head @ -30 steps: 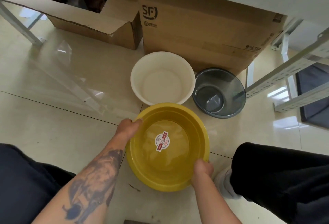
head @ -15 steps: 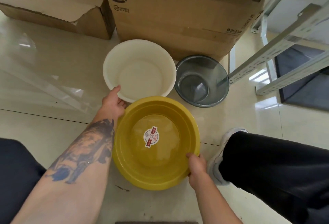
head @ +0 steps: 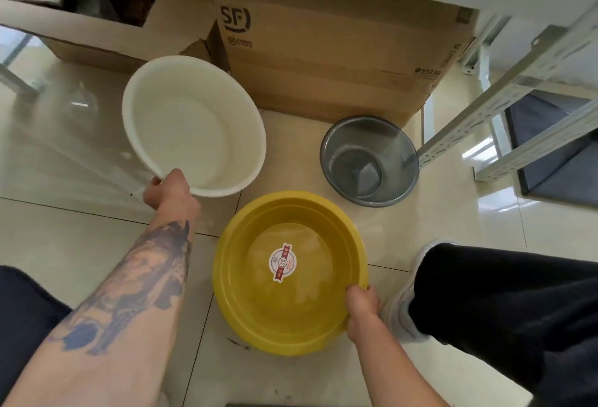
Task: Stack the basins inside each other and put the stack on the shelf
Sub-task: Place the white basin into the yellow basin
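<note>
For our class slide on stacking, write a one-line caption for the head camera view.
Left hand holds the white basin by its rim; right hand holds the yellow basin; grey basin on floor.

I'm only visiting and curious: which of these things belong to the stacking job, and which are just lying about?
Part of the job:
white basin, held at its rim by the left hand
yellow basin, held at its rim by the right hand
grey basin, on the floor, untouched

Just lying about:
closed box
open box

Bright daylight, glaring floor (head: 504,206) (edges warped).
</note>
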